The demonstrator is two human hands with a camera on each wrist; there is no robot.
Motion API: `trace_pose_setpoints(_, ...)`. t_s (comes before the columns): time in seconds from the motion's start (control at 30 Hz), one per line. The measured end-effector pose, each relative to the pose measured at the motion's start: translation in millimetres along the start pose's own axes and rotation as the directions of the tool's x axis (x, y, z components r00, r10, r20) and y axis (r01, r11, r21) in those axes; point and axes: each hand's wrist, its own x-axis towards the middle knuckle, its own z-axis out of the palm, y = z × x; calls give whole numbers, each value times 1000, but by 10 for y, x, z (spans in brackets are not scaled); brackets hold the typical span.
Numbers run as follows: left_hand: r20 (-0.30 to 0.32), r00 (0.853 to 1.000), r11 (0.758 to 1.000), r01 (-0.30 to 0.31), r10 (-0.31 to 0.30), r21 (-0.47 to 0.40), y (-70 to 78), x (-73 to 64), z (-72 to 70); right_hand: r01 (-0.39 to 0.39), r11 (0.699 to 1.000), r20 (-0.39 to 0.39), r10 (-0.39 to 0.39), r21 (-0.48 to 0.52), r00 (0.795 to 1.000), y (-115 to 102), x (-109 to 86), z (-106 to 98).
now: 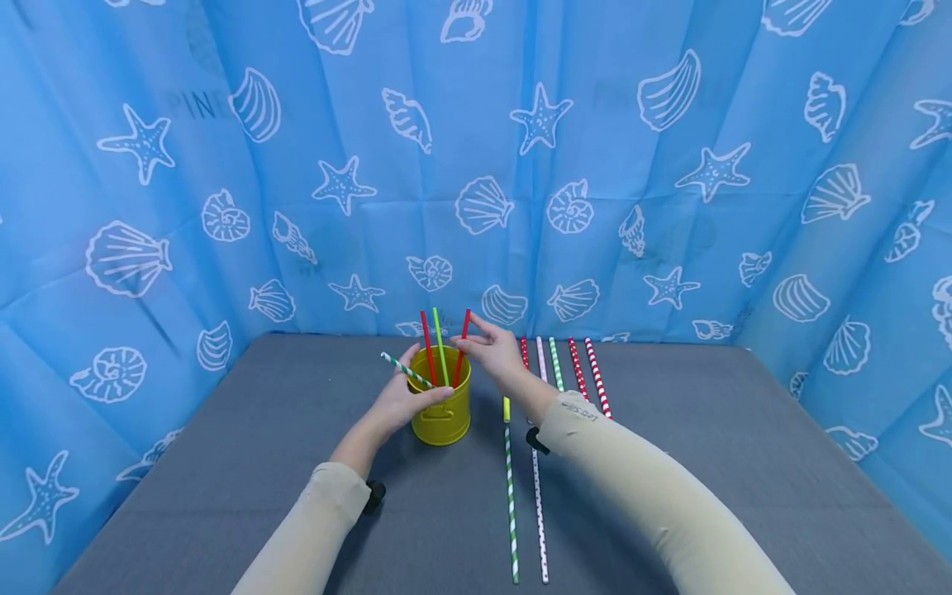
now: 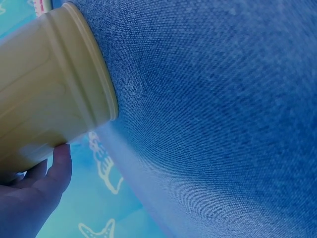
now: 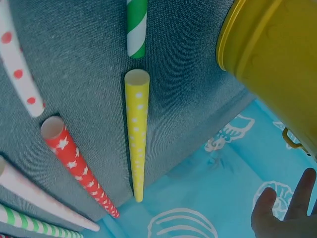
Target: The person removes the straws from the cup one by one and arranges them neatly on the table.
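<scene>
A yellow bucket (image 1: 440,417) stands upright on the cloth. My left hand (image 1: 394,405) grips it from the left, thumb across the front rim and fingers round the far side. In the left wrist view, fingertips (image 2: 62,153) press the bucket's wall (image 2: 49,79). Inside stand a plain red straw (image 1: 427,343), a light green straw (image 1: 440,343) and a green-striped straw (image 1: 405,369) leaning left over the rim. Above the right rim, my right hand (image 1: 494,354) pinches another red straw (image 1: 462,351) near its top; its lower end is inside the bucket.
Right of the bucket lie several patterned straws: a green-striped one (image 1: 511,504), a dotted white one (image 1: 540,512), a dotted yellow one (image 3: 137,124), a starred red one (image 3: 79,161) and a red-striped one (image 1: 597,376). A blue shell-print curtain (image 1: 476,132) borders the grey cloth (image 1: 706,430).
</scene>
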Motion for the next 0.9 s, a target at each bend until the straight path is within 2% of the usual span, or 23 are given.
trace_pose_setpoints(0.07,0,1000,1000,9,-9,-5,-37,35,-8,15,1000,-5,-15,-6,1000,-18,-15,-16)
trace_pose_setpoints(0.33,-26,1000,1000,4,-4,6,-353,257,-27,98,995,-37,-97,18,995,-125,-115,-125)
trace_pose_setpoints(0.57,-48,999,999,0,1,32,-397,268,-25,154,981,-111,-141,119,984,-237,-194,-259)
trace_pose_setpoints(0.67,-48,999,1000,-2,3,28,-394,262,-23,205,955,-149,-175,217,973,-291,-209,-321)
trace_pose_setpoints(0.77,-49,999,1000,0,1,25,-388,259,-22,264,911,-208,-205,317,956,-359,-213,-368)
trace_pose_setpoints(0.9,-47,999,1000,1,0,23,-380,253,-21,351,867,-277,-262,353,925,-456,-224,-449)
